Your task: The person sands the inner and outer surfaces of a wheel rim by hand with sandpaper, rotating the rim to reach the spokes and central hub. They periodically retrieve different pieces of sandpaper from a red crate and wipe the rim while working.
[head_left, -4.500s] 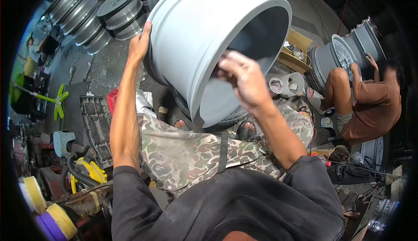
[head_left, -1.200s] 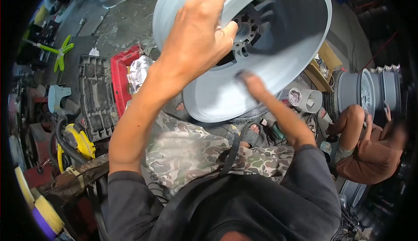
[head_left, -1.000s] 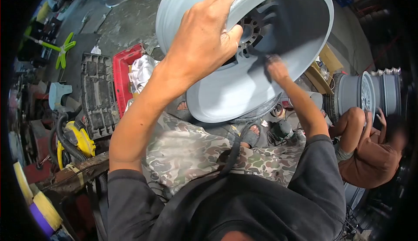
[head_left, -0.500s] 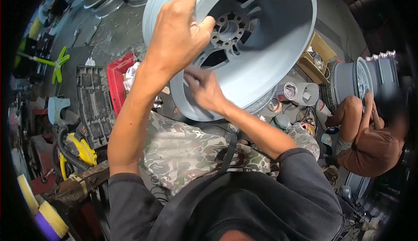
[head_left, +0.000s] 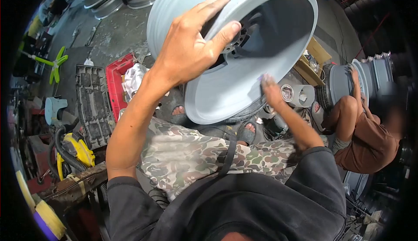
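Note:
A large pale grey wheel rim (head_left: 252, 82) stands tilted in front of me, its open barrel facing me and its spokes partly in shadow inside. At its near left edge, my left hand (head_left: 187, 45) holds the lip, thumb on the inner side and fingers on the outer side. My right hand (head_left: 272, 92) is at the lower right of the barrel, fingers together against the inner surface. It is slightly blurred, and a small purplish thing shows at the fingertips, too small to make out. A dark tyre (head_left: 250, 112) lies under the rim.
A red crate (head_left: 114, 84) with white crumpled material and a black ribbed panel (head_left: 92, 106) lie left. Cardboard box (head_left: 311, 65) and round tins (head_left: 301, 95) are right. Farther right, a co-worker in brown (head_left: 370, 141) sits touching another rim (head_left: 344, 84). Yellow-black machine (head_left: 78, 149) at lower left.
My right hand has moved from the rim's lower left, near my left wrist, to its lower right. The rim has turned and shifted slightly right. The co-worker's one arm has risen.

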### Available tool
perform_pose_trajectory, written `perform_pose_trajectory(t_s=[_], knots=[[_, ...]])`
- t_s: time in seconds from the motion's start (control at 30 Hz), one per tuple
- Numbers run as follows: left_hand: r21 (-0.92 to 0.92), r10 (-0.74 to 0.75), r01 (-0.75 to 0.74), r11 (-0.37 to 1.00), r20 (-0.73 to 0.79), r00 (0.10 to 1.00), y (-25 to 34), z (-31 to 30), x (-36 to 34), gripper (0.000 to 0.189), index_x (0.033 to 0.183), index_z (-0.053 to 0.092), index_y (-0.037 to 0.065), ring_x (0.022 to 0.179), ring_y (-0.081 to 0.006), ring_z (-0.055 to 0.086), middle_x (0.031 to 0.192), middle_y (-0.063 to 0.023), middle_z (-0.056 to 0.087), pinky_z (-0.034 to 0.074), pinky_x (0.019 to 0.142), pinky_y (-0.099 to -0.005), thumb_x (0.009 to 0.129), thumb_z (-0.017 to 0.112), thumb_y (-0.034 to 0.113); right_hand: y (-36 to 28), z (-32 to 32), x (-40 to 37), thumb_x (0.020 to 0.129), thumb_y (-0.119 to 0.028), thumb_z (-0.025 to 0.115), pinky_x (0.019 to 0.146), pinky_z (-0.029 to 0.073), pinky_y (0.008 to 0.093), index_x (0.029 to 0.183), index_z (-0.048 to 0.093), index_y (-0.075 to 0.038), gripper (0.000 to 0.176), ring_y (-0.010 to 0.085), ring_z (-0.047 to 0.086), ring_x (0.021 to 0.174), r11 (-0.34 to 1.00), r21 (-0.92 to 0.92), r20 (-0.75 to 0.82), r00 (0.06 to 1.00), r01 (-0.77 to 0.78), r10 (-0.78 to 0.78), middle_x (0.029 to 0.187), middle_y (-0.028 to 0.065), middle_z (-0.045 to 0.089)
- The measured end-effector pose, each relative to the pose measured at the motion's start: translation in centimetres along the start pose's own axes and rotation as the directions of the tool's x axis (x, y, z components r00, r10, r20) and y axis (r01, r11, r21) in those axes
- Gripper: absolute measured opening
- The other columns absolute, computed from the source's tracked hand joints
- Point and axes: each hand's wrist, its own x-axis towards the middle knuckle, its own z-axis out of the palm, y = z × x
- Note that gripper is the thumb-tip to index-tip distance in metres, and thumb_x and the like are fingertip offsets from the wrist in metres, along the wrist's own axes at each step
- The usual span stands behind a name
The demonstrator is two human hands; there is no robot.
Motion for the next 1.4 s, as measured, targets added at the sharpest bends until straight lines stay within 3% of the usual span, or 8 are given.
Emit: perform_pose_trajectory(t_s=[0.23,0.4,0.57,0.8,0.87,0.93,1.2,1.4], knots=[[0.026,0.073,-0.075,0.997,0.052,0.996,1.7,0.5,-0.7,0.046,0.133,0.061,-0.001,0.132,-0.0342,0.054,0.134,-0.0238,0.061,0.039,0.112,-0.0400,0.096,0.068,0.025,-17.3,-9.7,-2.0,0.078,0.015,0.049,0.094,0.056,0.0446,0.142,0.050,-0.009,0.068,0.0427,0.064,0.110,0.442,0.890,0.079,0.992,-0.113,0.095,0.129,0.0244,0.062],[-0.087,-0.039,0.041,0.995,0.024,0.999,-1.1,-1.0,0.2,0.041,0.133,0.063,0.001,0.127,-0.0258,0.058,0.133,-0.0167,0.064,0.040,0.110,-0.0353,0.104,0.053,0.030,-4.0,-4.8,-2.8,0.081,0.003,0.054,0.109,0.044,0.0436,0.121,0.059,0.002,0.040,0.0356,0.057,0.124,0.953,0.301,0.353,0.926,0.025,-0.136,0.126,0.0208,0.063],[0.115,-0.191,0.218,0.969,-0.205,0.960,-8.4,-3.7,-0.2,0.043,0.128,0.065,0.002,0.120,-0.0285,0.062,0.124,-0.0167,0.068,0.046,0.103,-0.0348,0.103,0.053,0.035,10.4,-10.6,1.7,0.088,-0.004,0.048,0.123,0.026,0.0432,0.138,0.050,0.005,0.051,0.0337,0.039,0.144,0.987,-0.148,-0.196,0.976,0.063,-0.091,0.156,0.0230,0.036],[0.213,-0.609,0.614,0.760,-0.098,0.787,-19.6,-5.1,-4.3,0.070,0.131,0.062,0.000,0.125,-0.0352,0.058,0.128,-0.0215,0.065,0.041,0.107,-0.0404,0.102,0.041,0.060,11.8,-2.1,0.5,0.092,-0.014,0.050,0.123,0.026,0.0441,0.138,0.051,0.006,0.050,0.0343,0.037,0.144,0.902,-0.427,0.017,0.998,0.057,-0.055,0.152,0.0234,0.042],[0.161,-0.618,0.616,0.771,-0.038,0.785,-22.4,-5.4,-6.1,0.089,0.132,0.059,-0.006,0.129,-0.0347,0.055,0.130,-0.0262,0.063,0.039,0.109,-0.0414,0.097,0.034,0.072,4.3,-0.4,-1.1,0.091,-0.010,0.051,0.121,0.029,0.0447,0.138,0.048,0.010,0.050,0.0372,0.041,0.141,0.987,-0.144,0.139,0.986,-0.066,0.086,0.150,0.0260,0.043],[0.225,-0.886,0.877,0.424,0.306,0.350,-23.0,-6.0,-6.4,0.106,0.132,0.057,-0.011,0.134,-0.0335,0.050,0.131,-0.0314,0.059,0.036,0.112,-0.0400,0.091,0.029,0.083,-4.3,1.0,-2.2,0.091,-0.007,0.051,0.111,0.042,0.0448,0.134,0.050,0.012,0.047,0.0402,0.049,0.133,0.971,0.084,0.131,0.968,-0.224,0.212,0.145,0.0277,0.047],[-0.307,-0.796,0.906,0.292,0.446,0.408,-22.0,-3.2,-9.8,0.116,0.158,0.019,0.001,0.139,-0.0397,0.041,0.157,-0.0255,0.031,0.035,0.113,-0.0547,0.085,0.031,0.089,-9.5,-11.6,-0.5,0.094,-0.015,0.060,0.088,0.054,0.0385,0.117,0.071,-0.004,0.029,0.0234,0.070,0.096,0.163,0.922,0.365,0.929,-0.352,-0.058,0.103,0.0178,0.074],[-0.337,-0.767,0.854,0.396,0.390,0.510,-24.9,-2.3,-11.0,0.115,0.155,0.022,-0.006,0.138,-0.0366,0.044,0.155,-0.0256,0.034,0.037,0.113,-0.0491,0.088,0.032,0.086,-5.9,-6.6,-2.7,0.089,-0.003,0.058,0.088,0.056,0.0427,0.121,0.068,-0.003,0.033,0.0388,0.070,0.093,0.689,0.693,0.041,0.966,-0.212,0.256,0.106,0.0248,0.070]])
